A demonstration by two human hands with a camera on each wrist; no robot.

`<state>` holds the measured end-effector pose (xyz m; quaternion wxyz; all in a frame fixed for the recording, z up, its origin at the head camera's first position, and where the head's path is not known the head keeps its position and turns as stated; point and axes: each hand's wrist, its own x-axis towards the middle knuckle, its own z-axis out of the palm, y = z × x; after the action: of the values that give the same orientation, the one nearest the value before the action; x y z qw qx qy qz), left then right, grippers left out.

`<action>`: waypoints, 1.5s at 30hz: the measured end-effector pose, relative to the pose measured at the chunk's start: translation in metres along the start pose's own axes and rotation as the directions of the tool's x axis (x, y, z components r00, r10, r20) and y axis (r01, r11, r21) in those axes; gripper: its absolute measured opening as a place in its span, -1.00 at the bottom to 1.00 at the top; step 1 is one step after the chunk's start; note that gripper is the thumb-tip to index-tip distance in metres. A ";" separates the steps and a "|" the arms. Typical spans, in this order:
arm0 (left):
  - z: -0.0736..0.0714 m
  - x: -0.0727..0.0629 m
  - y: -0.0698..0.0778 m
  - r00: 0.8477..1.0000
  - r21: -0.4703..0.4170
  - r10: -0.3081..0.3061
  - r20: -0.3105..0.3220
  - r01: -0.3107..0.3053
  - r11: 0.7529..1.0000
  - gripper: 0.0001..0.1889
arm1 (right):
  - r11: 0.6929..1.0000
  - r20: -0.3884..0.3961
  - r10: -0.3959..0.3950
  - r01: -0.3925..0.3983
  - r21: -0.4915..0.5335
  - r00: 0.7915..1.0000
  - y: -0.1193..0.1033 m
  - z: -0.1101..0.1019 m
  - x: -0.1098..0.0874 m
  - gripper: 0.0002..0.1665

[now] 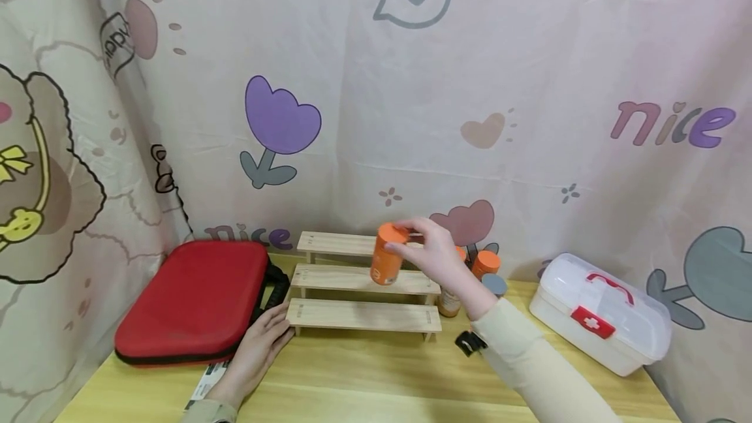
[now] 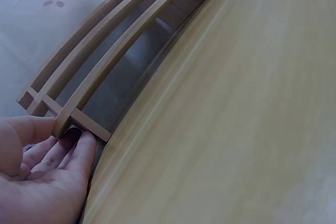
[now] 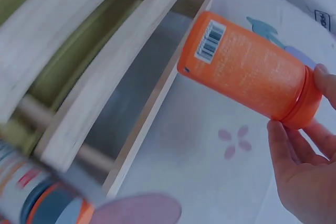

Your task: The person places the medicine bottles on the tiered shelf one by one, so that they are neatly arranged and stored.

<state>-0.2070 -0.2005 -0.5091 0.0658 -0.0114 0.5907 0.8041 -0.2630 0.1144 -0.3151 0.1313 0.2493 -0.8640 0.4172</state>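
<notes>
A printed cloth backdrop [image 1: 382,103] rises behind the wood-grained tabletop [image 1: 352,371]; "nice" reads at the cloth's right and again low at its left. A red case [image 1: 194,299] lies left of the three-tier wooden rack [image 1: 346,277]. At the far right, past other bottles [image 1: 486,262] just beside the rack, sits a white box [image 1: 581,296] with a white cross on its red latch [image 1: 605,329].

The left hand [image 1: 258,344] pinches the left end of the lowest tier [image 1: 364,315]. The right hand [image 1: 431,253] — the nearer one — is clamped on the orange bottle [image 1: 384,266] by its cap [image 1: 389,234]. The bottle hangs below that grip, in the air over the rack, long axis near upright, base leaning slightly left. A barcode [image 3: 210,41] shows near its base; the label's small print is unreadable.
</notes>
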 end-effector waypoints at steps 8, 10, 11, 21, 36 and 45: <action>0.000 -0.002 -0.002 1.000 -0.007 0.001 -0.017 -0.001 1.000 -0.44 | 1.000 0.011 0.005 -0.005 0.019 1.000 -0.012 0.039 0.046 -0.51; 0.000 -0.002 -0.002 1.000 -0.004 -0.001 -0.023 0.000 1.000 -0.44 | 1.000 0.007 0.005 -0.006 0.024 1.000 -0.014 0.046 0.055 -0.51; 0.001 -0.002 -0.002 1.000 -0.004 -0.001 -0.022 0.001 1.000 -0.44 | 1.000 0.005 0.014 -0.015 0.025 1.000 -0.014 0.049 0.059 -0.52; 0.004 0.002 -0.006 1.000 -0.023 -0.002 -0.001 0.002 1.000 -0.43 | 0.976 0.137 0.047 -0.075 0.203 0.989 -0.004 0.068 0.090 -0.59; 0.001 -0.001 -0.002 1.000 -0.023 0.007 -0.008 -0.007 1.000 -0.45 | 0.973 0.239 -0.065 0.008 0.232 0.969 0.004 0.073 0.104 -0.52; 0.000 0.000 -0.001 1.000 -0.011 0.010 0.002 -0.010 1.000 -0.45 | 0.986 0.211 -0.133 0.108 0.125 0.968 0.024 0.026 0.074 -0.40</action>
<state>-0.2065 -0.2002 -0.5102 0.0623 -0.0081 0.5862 0.8077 -0.3387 0.0823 -0.3148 0.0462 0.3526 -0.8316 0.4266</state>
